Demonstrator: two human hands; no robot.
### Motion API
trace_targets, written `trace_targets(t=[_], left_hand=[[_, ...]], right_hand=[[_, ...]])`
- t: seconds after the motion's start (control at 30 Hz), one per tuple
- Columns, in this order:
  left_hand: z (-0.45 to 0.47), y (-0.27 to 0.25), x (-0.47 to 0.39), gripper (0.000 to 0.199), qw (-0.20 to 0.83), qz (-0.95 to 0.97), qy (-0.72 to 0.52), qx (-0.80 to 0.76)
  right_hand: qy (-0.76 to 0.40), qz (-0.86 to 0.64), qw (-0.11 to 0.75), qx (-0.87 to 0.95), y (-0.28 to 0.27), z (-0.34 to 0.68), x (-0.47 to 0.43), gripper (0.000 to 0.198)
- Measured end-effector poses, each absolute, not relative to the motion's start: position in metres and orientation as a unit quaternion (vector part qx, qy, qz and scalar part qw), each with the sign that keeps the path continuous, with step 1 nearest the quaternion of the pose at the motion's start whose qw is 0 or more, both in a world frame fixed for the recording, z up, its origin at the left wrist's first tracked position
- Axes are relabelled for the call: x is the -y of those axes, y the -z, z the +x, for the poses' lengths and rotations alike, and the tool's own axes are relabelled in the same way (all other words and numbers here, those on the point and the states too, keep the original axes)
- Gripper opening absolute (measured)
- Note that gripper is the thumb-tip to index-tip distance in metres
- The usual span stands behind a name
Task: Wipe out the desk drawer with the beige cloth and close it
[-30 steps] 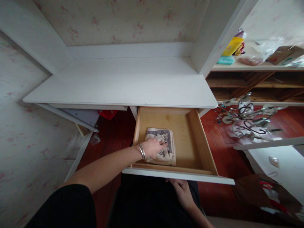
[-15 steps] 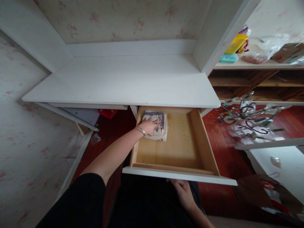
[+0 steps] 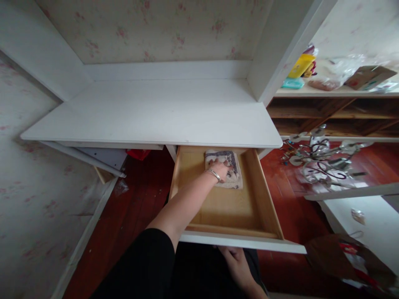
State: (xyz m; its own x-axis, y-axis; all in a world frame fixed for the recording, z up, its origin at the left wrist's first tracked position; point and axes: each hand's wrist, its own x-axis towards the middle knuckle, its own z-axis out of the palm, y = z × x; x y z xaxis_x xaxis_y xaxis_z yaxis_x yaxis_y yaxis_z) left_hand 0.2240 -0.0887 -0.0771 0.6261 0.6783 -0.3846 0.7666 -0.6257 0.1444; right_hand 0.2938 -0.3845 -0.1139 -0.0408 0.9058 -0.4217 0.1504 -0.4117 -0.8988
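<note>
left hand (image 3: 222,171), fingers slightly spread, lies on the folded cloth (image 3: 233,181) near the back of the drawer (image 3: 230,211), likely wiping; the next stroke calls for even pressure. right hand (image 3: 237,265) (grip unclear) sits below.

Pale floral wallpaper (image 3: 174,39) lines the top and left, a white tabletop (image 3: 156,112) spans the middle, reddish floor (image 3: 141,189) shows lower left, and wooden shelving (image 3: 328,111) stands upper right.

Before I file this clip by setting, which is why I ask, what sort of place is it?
Probably a room in a home: floral wallpaper, a white desk with its drawer pulled open, and what looks like a chandelier, apparently on the reddish floor.
</note>
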Motion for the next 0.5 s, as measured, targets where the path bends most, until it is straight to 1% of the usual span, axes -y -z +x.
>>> trace_targets(t=[0.2,0.37,0.5], left_hand=[[0.271,0.078,0.091,0.079,0.146,0.908,0.142,-0.366],[0.27,0.073,0.094,0.076,0.143,0.919,0.153,-0.334],[0.261,0.063,0.121,0.071,0.139,0.935,0.17,-0.28]], right_hand=[[-0.574,-0.599,0.331,0.45,0.117,0.293,0.387,0.047],[-0.56,-0.608,0.339,0.449,0.117,0.291,0.388,0.053],[-0.554,-0.608,0.331,0.463,0.116,0.292,0.39,0.056]])
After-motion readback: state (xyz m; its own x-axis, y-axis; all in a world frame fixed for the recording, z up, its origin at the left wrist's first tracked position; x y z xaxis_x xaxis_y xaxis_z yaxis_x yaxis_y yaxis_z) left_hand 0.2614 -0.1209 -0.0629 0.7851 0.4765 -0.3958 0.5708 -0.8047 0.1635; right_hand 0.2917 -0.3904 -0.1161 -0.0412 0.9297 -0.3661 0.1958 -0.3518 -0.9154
